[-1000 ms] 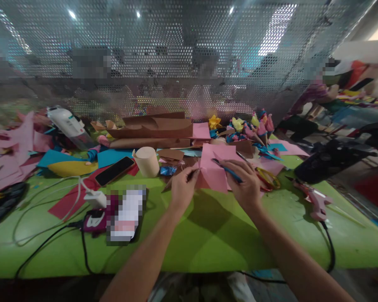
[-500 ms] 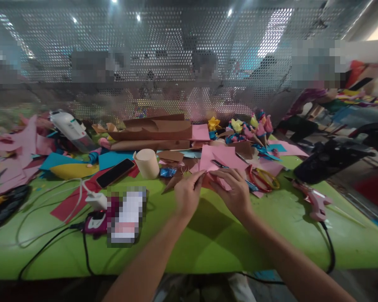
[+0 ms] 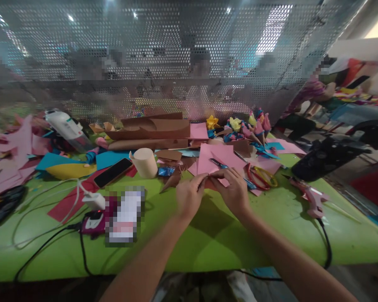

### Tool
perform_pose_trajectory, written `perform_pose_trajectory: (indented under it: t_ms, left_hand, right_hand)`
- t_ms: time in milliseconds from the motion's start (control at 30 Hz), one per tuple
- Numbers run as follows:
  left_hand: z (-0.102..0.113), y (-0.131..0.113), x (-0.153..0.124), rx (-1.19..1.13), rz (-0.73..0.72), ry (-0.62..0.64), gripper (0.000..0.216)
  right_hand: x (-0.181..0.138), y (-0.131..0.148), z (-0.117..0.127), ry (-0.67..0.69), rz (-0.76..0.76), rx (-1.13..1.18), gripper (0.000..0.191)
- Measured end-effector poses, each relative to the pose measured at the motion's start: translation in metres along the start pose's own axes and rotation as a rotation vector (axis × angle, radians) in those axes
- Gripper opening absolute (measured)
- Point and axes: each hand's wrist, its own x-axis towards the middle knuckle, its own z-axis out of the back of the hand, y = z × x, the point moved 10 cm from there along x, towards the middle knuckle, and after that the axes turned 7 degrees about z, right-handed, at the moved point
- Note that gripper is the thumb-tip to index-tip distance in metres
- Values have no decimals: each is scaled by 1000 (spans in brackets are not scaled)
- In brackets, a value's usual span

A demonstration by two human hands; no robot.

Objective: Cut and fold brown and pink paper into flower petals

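Note:
Both hands meet over the green table. My left hand (image 3: 190,196) is pinched, thumb against fingers. Fingertip to fingertip with it, my right hand (image 3: 232,191) is closed in a pinch too. Whatever lies between the fingertips is hidden or too small to name; some pink shows by the right fingers. Just beyond lies a pink paper sheet (image 3: 219,155), with a dark-tipped cutter or pen (image 3: 218,162) on it. Scissors with red and yellow handles (image 3: 261,177) rest right of my right hand. Left of my left hand are brown paper scraps (image 3: 171,181) and a small blue shiny piece (image 3: 166,171).
A pink glue gun (image 3: 316,201) lies right, near a black object (image 3: 330,155). Left are a tape roll (image 3: 145,162), a dark phone (image 3: 112,173), a lit phone (image 3: 126,216) and a cabled power strip (image 3: 94,222). Paper flowers (image 3: 255,126) stand behind, before a perforated metal screen (image 3: 173,54).
The view has shifted slightly. My hands stay together, their fingers pinched a little closer, and less pink paper shows between the right hand's fingers.

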Motion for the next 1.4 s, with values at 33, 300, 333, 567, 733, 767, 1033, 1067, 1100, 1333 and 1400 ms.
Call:
perform_pose_trajectory:
  t_ms: [33,300,333,567,733,767,1033,1067,1100,1333,1400]
  left_hand:
    - [-1,0,0,9,3,5,29]
    - [-1,12,4,-166,139,33,26]
    - [1,14,5,-218,158,24,25]
    - [-2,26,15,-495,173,80,19]
    - [-10,19,17,-530,90,249,22]
    - [-11,18,17,-551,88,271,22]
    - [-16,30,19,-679,247,321,14]
    - [-18,30,19,-687,260,344,14]
    - [-20,30,18,-699,272,365,14]
    - [-26,30,13,-778,347,408,22]
    - [-26,30,13,-778,356,399,23]
  right_hand:
    - [0,0,0,4,1,-2,19]
    - [2,4,0,28,38,-28,21]
    - [2,4,2,20,35,-16,19]
    - [7,-34,21,-89,-212,212,25]
    - [-8,-57,-25,295,-510,580,34]
    - [-14,-59,-31,339,-573,623,37]
    - [-23,-56,-41,387,-693,748,46]
    - [-23,-56,-42,385,-696,754,46]
    - [-23,-56,-42,379,-703,761,47]
    - [-21,-56,-42,347,-700,767,45]
    - [-21,-55,-42,335,-685,754,45]
